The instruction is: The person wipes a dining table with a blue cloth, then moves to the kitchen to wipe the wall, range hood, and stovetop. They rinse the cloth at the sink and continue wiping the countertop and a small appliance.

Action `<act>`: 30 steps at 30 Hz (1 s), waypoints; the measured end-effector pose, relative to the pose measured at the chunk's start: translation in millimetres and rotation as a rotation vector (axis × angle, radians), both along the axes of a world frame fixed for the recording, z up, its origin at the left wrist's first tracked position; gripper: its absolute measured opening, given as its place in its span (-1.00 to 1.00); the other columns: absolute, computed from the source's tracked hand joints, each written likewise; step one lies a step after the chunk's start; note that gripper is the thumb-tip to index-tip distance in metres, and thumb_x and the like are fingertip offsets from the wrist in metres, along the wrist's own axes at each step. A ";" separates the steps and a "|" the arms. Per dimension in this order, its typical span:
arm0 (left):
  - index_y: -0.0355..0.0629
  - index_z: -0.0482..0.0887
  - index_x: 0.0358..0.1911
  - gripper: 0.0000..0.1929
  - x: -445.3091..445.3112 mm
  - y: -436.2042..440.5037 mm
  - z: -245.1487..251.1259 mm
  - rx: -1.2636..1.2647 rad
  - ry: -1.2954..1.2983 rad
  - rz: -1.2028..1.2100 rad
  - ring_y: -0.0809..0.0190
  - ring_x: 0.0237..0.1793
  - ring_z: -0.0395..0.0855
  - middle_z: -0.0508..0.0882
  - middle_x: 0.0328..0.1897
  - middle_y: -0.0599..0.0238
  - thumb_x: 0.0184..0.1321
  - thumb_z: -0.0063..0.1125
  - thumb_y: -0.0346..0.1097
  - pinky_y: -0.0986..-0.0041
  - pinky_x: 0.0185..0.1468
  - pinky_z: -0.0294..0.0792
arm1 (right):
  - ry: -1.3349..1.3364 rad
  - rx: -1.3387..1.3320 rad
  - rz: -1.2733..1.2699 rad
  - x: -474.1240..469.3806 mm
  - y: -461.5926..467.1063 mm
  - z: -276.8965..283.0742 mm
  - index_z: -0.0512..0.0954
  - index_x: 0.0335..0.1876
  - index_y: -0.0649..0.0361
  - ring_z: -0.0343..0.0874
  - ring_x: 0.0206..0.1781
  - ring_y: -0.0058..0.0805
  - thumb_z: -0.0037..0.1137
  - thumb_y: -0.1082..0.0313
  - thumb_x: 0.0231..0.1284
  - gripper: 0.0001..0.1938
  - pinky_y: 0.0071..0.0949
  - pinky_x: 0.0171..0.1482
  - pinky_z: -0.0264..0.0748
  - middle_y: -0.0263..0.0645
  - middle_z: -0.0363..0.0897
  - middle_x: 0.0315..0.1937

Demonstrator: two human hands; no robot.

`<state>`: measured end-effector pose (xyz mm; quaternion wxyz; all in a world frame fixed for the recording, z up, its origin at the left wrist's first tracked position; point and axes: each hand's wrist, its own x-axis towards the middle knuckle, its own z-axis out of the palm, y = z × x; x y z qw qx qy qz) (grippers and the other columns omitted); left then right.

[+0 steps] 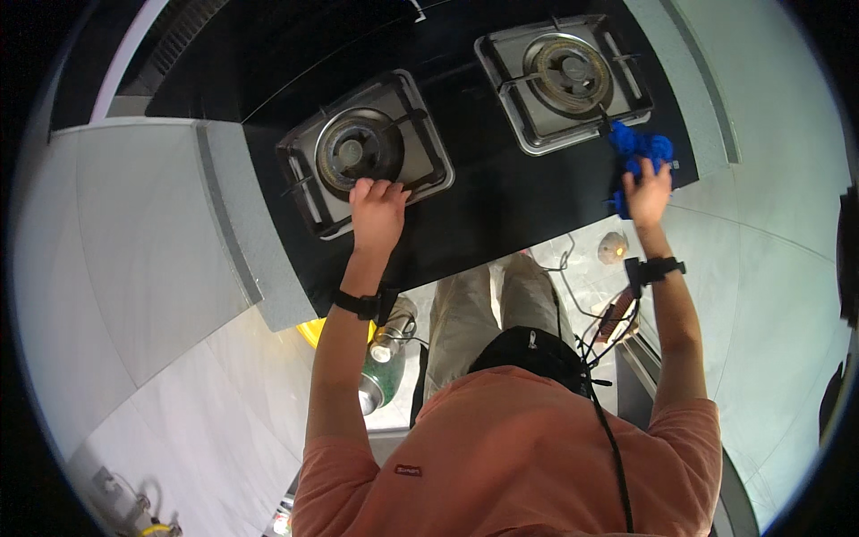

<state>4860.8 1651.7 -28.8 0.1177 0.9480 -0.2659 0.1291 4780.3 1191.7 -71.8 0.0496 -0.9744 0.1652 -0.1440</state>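
Observation:
A black gas hob [480, 181] with two burners lies before me. My left hand [378, 213] is at the front of the left burner's pan support [439, 171]. Its fingers are close together and bend over the edge of the metal drip tray [419, 158]. Whether they grip the support or only rest there is hidden. At the hob's front right corner, my right hand [649, 194] is closed on a bunched blue cloth [644, 144]. The cloth lies against the black surface, just in front of the right burner [570, 70].
Pale wall panels [772, 201] flank the hob. Below its front edge are a steel flask [392, 332], a green container [388, 379], a yellow object [315, 330] and a brush [614, 315]. A black cable [611, 436] runs down my front. Both wrists carry black straps.

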 end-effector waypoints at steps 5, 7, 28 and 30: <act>-0.11 0.67 -0.36 -0.83 0.0 6.8 9.2 0.055 0.019 -0.039 0.07 -0.17 0.44 0.59 -0.32 0.33 -0.05 0.27 -0.27 0.17 -0.13 0.31 | 0.036 0.089 0.291 -29.2 67.8 3.5 0.55 -0.14 0.01 0.40 0.02 0.02 0.30 0.26 -0.23 -0.61 -0.06 0.01 0.38 0.10 0.36 0.06; -0.12 0.67 -0.36 -0.83 -0.6 6.0 11.7 0.124 0.053 -0.030 0.07 -0.17 0.45 0.59 -0.31 0.32 -0.05 0.26 -0.29 0.19 -0.12 0.31 | 0.006 0.096 0.381 -41.3 60.5 5.7 0.58 -0.16 -0.05 0.38 0.07 0.00 0.32 0.24 -0.29 -0.60 -0.06 0.08 0.36 0.04 0.36 0.06; -0.18 0.67 -0.38 -0.84 -3.4 -31.4 28.7 0.279 0.062 0.101 0.06 -0.23 0.50 0.63 -0.35 0.25 -0.05 0.27 -0.32 0.30 -0.05 0.35 | -0.107 0.082 0.190 63.3 -163.8 -6.1 0.55 -0.04 -0.03 0.42 0.06 0.08 0.27 0.25 -0.15 -0.58 -0.09 0.04 0.41 0.11 0.39 0.08; -0.17 0.67 -0.39 -0.85 -3.4 -30.6 31.9 0.321 0.087 0.081 0.07 -0.22 0.50 0.63 -0.36 0.26 -0.05 0.27 -0.32 0.30 -0.06 0.35 | -0.123 0.102 0.217 63.7 -166.1 -8.2 0.55 -0.05 -0.02 0.42 0.05 0.08 0.27 0.27 -0.17 -0.57 -0.09 0.03 0.41 0.12 0.39 0.08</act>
